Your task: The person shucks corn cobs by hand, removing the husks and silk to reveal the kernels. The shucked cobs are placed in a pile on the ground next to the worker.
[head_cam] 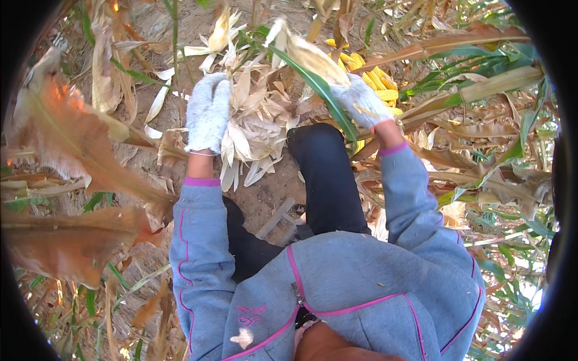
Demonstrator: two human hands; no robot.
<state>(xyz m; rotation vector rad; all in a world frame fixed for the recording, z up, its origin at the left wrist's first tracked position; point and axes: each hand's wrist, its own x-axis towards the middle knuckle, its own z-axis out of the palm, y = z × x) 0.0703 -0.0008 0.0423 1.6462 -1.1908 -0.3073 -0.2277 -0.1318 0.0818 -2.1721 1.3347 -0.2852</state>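
My right hand, in a whitish knit glove, grips the lower end of a corn ear in dry tan husk. A long green leaf crosses in front of that hand. To its right lies a pile of bare yellow corn ears, partly hidden by the hand and leaves. My left hand, gloved the same way, is at the left side of a heap of pale loose husks. Its fingers point away from me, and whether they hold anything is unclear. Beyond it a pale opened husk lies on the soil.
Dry brown corn leaves crowd the left side, blurred and close to the view. Green and tan leaves and stalks reach in from the right. My dark-trousered knee rises between the husk heap and the right arm. Bare soil shows below the heap.
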